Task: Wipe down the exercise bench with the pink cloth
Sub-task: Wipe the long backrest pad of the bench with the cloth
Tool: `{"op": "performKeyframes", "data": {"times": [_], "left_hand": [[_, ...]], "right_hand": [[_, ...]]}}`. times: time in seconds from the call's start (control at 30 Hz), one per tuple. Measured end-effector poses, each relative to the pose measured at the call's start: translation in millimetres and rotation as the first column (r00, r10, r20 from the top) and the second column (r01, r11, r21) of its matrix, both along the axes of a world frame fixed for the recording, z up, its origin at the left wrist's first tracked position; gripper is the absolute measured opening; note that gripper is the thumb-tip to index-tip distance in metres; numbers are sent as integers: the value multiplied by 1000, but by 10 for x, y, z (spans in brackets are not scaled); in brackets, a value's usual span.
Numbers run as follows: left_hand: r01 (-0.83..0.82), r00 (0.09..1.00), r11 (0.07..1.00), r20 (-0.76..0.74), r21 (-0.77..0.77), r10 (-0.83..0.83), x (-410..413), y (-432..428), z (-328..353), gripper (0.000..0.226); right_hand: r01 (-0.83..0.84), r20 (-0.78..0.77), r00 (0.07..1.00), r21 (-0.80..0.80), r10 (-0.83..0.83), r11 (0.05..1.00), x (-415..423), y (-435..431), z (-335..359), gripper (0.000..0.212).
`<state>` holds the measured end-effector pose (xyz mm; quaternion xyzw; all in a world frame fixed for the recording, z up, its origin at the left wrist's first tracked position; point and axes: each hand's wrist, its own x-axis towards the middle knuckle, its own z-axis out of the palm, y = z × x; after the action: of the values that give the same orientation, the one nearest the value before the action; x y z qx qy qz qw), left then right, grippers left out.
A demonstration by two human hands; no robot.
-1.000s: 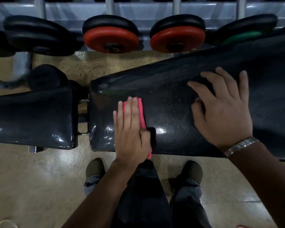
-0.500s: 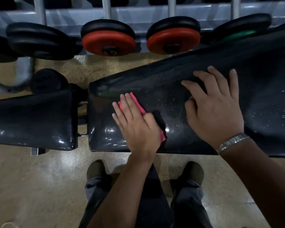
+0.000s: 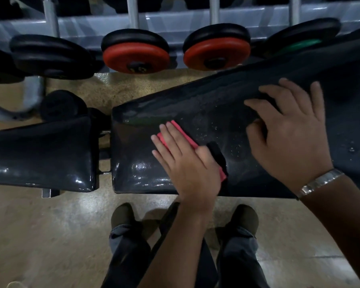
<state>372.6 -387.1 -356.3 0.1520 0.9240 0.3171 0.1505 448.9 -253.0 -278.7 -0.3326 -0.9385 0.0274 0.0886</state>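
Here, left hand [image 3: 187, 163] flat, palm down, fingers together and extended, pressing the pink cloth [image 3: 184, 135] onto the exercise bench [image 3: 212, 104]; no closed grasp, just a flat press. Cloth mostly hidden beneath the palm, one pink edge showing past the fingertips on the far side, another pink corner peeking out by the heel of the hand toward the near edge of the pad. Just to the thumb side of that hand, a dark shadow on the vinyl, then a scatter of fine droplets [image 3: 235, 146]. Beyond the droplets, right hand [image 3: 287, 134] spread wide, resting open on the same pad, holding nothing, fingers slightly blurred; silver watch band [image 3: 320, 181] at its wrist. To the little-finger side of the left hand, glossy wet-looking vinyl up to the pad's end, then a narrow gap with metal brackets, then the separate seat pad [image 3: 40, 154]. Far beyond the fingertips, across a strip of tan floor [image 3: 50, 235], two red weight plates [image 3: 136, 57] on a grey rack [image 3: 175, 23], flanked by black ones. Below the wrists, two dark shoes [image 3: 123, 215] and trouser legs.
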Motion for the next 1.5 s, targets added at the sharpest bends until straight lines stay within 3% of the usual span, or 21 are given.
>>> {"op": "performKeyframes", "data": {"times": [0.1, 0.3, 0.5, 0.67, 0.73, 0.8, 0.9, 0.97, 1.1, 1.17, 1.3, 1.33, 1.43, 1.5], "left_hand": [[89, 996, 996, 3, -19, -89, 132, -136, 12, 81], [-109, 990, 992, 80, -57, 114, -339, 294, 18, 91], [302, 952, 953, -59, 30, -300, -311, -146, -60, 81], [145, 989, 988, 11, -55, -145, -777, 328, -55, 90], [183, 983, 983, -7, -32, -184, -730, 426, 7, 88], [362, 930, 932, -75, 27, -359, -660, 265, 11, 81], [630, 765, 776, -182, 16, -618, -831, -110, -122, 75], [618, 768, 786, -197, -25, -610, -1065, -86, -207, 68], [459, 880, 884, -93, -90, -467, -1126, 379, -102, 78], [523, 841, 851, -128, -51, -525, -1002, 375, -42, 74], [726, 663, 686, -221, -41, -715, -1084, -7, -129, 66], [717, 670, 695, -222, -55, -709, -1174, 9, -160, 66], [541, 826, 838, -143, -70, -545, -1352, 395, -126, 76], [483, 867, 872, -97, -78, -489, -1278, 688, -39, 85]], "right_hand": [[39, 51, 998, 14, -40, 999, 55, 84, 30, 44], [22, 108, 994, 22, -25, 1000, 54, 83, -14, 45], [24, 119, 993, 19, -26, 1000, 50, 68, -12, 45], [26, 135, 990, 43, -32, 999, 40, 80, -17, 45], [34, 129, 991, 46, -40, 998, 43, 74, -16, 44], [38, 129, 991, 40, -43, 998, 42, 70, -9, 45], [39, 133, 990, 21, -42, 999, 35, 73, 6, 45], [47, 145, 988, 19, -49, 999, 33, 73, 10, 45], [51, 148, 988, 16, -52, 999, 28, 69, 3, 46], [56, 149, 987, 21, -58, 998, 37, 67, 6, 45], [46, 131, 990, 12, -47, 999, 30, 62, 10, 44], [44, 127, 991, 16, -46, 999, 30, 64, 10, 44], [42, 128, 991, 34, -46, 999, 17, 72, 12, 42], [46, 130, 990, 45, -52, 998, 15, 73, 6, 42]]}}
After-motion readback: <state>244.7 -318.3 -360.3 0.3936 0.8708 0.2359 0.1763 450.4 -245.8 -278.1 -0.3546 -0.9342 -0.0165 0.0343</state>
